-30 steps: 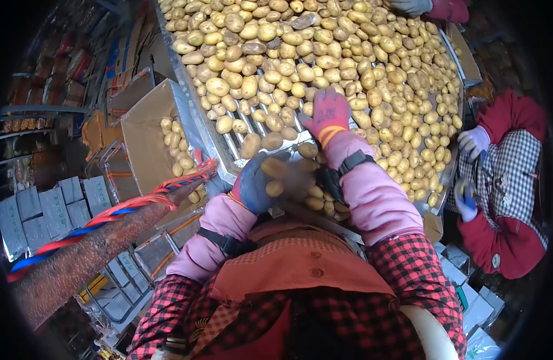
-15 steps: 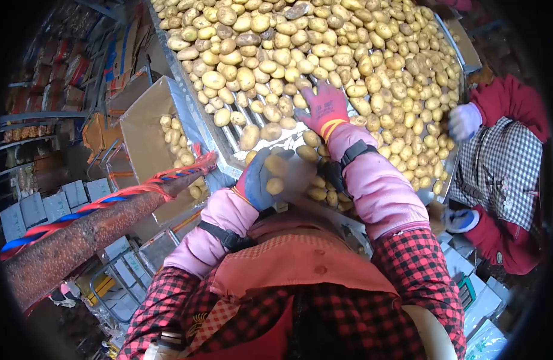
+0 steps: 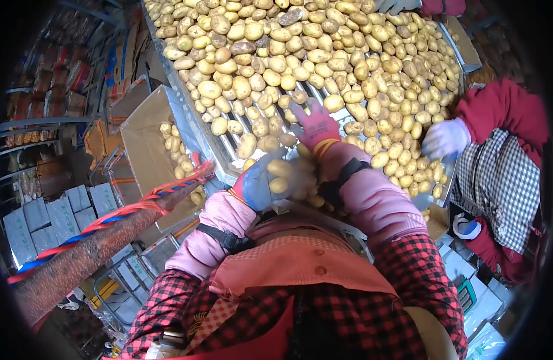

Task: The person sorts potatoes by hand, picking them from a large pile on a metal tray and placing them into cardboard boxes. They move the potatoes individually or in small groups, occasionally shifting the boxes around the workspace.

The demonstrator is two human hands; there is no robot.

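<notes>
My left hand (image 3: 257, 183), in a grey-blue and red glove, is cupped around a couple of potatoes (image 3: 278, 185) at the near edge of the sorting table. Just right of it, some potatoes are blurred by motion. My right hand (image 3: 317, 125), in a red glove with a yellow band at the wrist, has its fingers apart and reaches over the metal rollers (image 3: 243, 124). Loose potatoes (image 3: 260, 126) lie beside its fingertips, and nothing shows in its grasp. A thick layer of potatoes (image 3: 402, 90) spreads beyond both hands.
A cardboard box (image 3: 145, 135) with potatoes stands left of the table. A brown pole (image 3: 87, 255) wound with red and blue rope slants in from the left. At the right, a co-worker's gloved hand (image 3: 447, 139) is over the potatoes; another gloved hand (image 3: 399, 5) appears at the top.
My right hand has drawn back slightly toward me and left. My left hand stays near the edge with its potatoes. The co-worker's hand moved left onto the potatoes; another hand appeared at the top.
</notes>
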